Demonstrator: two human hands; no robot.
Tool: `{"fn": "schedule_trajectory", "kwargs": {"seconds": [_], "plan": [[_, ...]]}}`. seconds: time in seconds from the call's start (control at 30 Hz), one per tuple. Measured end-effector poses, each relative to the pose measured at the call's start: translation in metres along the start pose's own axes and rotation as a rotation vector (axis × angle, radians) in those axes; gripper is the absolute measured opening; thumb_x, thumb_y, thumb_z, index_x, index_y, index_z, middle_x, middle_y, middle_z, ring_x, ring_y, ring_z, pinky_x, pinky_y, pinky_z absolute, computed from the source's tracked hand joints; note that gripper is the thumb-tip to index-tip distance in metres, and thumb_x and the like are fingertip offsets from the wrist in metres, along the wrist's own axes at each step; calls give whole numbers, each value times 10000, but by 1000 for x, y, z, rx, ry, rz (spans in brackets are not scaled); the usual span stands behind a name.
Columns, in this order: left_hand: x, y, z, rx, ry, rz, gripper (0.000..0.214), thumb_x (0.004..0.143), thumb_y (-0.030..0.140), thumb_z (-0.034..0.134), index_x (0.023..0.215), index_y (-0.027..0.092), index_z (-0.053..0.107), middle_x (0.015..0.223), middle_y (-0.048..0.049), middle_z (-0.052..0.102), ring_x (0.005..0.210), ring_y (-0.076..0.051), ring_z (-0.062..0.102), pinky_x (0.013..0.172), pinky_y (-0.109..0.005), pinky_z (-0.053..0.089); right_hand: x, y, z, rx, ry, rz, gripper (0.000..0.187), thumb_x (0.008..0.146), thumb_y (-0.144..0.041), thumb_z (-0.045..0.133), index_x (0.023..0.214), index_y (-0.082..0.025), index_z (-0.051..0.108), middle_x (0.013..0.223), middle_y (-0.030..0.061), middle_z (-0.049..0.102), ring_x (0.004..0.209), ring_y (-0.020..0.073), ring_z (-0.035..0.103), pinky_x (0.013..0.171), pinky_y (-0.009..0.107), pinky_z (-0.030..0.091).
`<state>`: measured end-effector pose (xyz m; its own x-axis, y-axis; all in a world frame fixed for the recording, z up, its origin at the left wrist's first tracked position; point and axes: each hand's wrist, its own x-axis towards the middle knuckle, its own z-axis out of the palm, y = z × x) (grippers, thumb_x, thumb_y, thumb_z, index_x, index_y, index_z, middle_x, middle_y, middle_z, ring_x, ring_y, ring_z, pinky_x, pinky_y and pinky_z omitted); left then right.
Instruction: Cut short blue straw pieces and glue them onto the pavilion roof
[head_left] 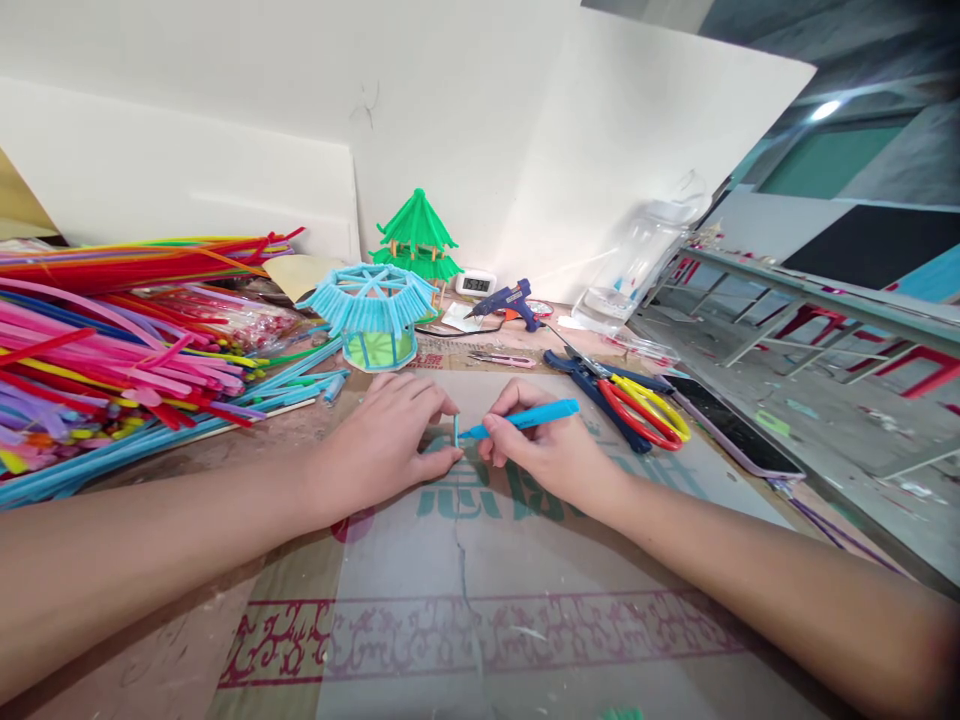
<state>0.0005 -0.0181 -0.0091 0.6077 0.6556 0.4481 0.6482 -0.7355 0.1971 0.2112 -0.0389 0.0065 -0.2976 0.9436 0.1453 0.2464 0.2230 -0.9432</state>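
fingers of the left hand pinch a short blue straw piece on the cardboard sheet, long axis twelve to six. right hand, closed round a blue pen-like tool, sits at its three o'clock, tip just beside the straw.

Blue cutter, blue straw piece

Clock digits, cardboard lettering; neither legible.
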Motion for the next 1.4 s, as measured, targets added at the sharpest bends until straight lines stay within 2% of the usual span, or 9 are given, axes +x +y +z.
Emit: {"fn": "schedule_trajectory", "kwargs": {"seconds": [0.27,0.43,0.7,0.93,1.17,1.4], "plan": [[0,0,0,-8,4,2,281,848,406,692,998,193,588,919,-30,619,956,-254,573,884,-395,415,0,-2,-1,-35,-34,21,250,826,-366,708,772,-227,507,604,-22,652,508,121,586,498,248,465],[0,-1,0,-15,-1,1,283,857,405,687,1013,193,582,957,-36,626,987,-259,575,895,-398,412,0,1,0,11,-21,-26,229,900,-410,640,836,-223,524,649,-22,643,551,121,604,557,264,504],[0,0,0,-50,2,-7,253,846,385,693,993,209,588,951,-28,631,989,-257,582,906,-415,421,0,3,-2,-23,8,-74,291,901,-507,634,903,-228,549,681,-31,615,573,140,632,599,306,568],[0,0,1,-31,-5,-12,255,844,380,711,983,206,586,936,-26,621,971,-254,578,893,-403,421,2,4,-2,-22,17,-96,254,908,-469,636,909,-227,562,689,-26,623,589,138,641,612,299,577],[-1,0,0,-11,-3,6,288,847,369,710,1034,194,578,985,-43,630,1016,-266,574,911,-405,412,2,4,-2,-6,-1,-47,245,913,-438,634,846,-223,538,642,-29,627,587,137,645,589,276,552],[-1,0,1,-14,13,9,274,847,372,714,1009,200,575,956,-32,626,991,-257,582,914,-405,418,2,3,-3,19,36,-75,240,911,-438,639,886,-214,558,710,-22,643,564,116,630,595,280,584]]}}
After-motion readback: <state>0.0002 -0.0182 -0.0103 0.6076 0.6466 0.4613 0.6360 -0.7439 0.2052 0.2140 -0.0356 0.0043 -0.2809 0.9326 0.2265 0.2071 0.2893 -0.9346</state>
